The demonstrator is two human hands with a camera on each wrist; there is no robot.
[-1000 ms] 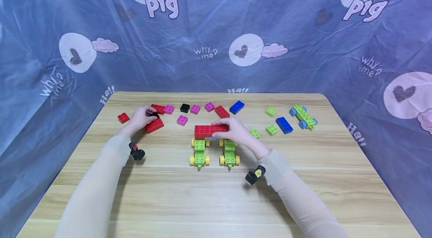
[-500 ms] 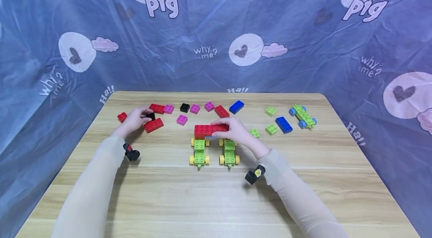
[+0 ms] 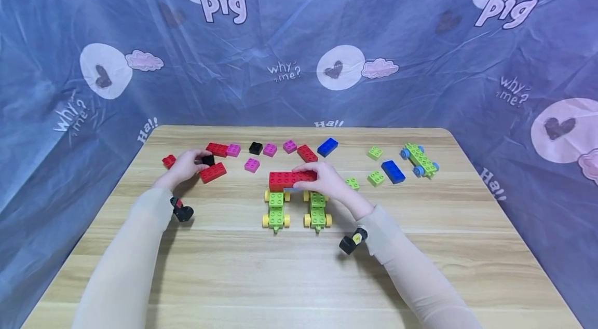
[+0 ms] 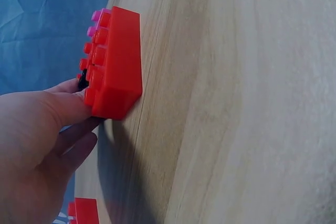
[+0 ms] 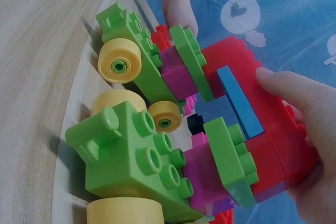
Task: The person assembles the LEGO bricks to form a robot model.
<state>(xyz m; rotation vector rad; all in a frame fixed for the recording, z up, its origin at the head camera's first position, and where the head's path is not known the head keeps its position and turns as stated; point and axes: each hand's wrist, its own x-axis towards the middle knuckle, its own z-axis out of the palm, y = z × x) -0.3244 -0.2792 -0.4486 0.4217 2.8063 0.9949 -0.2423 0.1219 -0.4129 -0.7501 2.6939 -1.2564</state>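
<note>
My left hand (image 3: 187, 165) pinches a black brick (image 3: 208, 160) between thumb and fingers, beside a long red brick (image 3: 213, 173). In the left wrist view the red brick (image 4: 122, 61) hides most of the black one. My right hand (image 3: 327, 181) grips the right end of a red brick row (image 3: 282, 181). The right wrist view shows this row joined by a thin blue piece (image 5: 241, 103) and standing on green bricks (image 5: 228, 158) and magenta bricks (image 5: 202, 177). Beneath are two green car bases (image 3: 276, 215) with yellow wheels (image 3: 266, 221).
Behind lie magenta bricks (image 3: 252, 165), another black brick (image 3: 255, 148), red bricks (image 3: 307, 153) and a blue brick (image 3: 328, 147). At right are green bricks (image 3: 376, 178), a second blue brick (image 3: 393, 172) and a green car base with blue wheels (image 3: 420, 160). A small red brick (image 3: 169, 161) is left.
My left hand has shifted slightly left with the black brick, then stayed nearly still. My right hand keeps its grip on the red brick row without visible movement.
</note>
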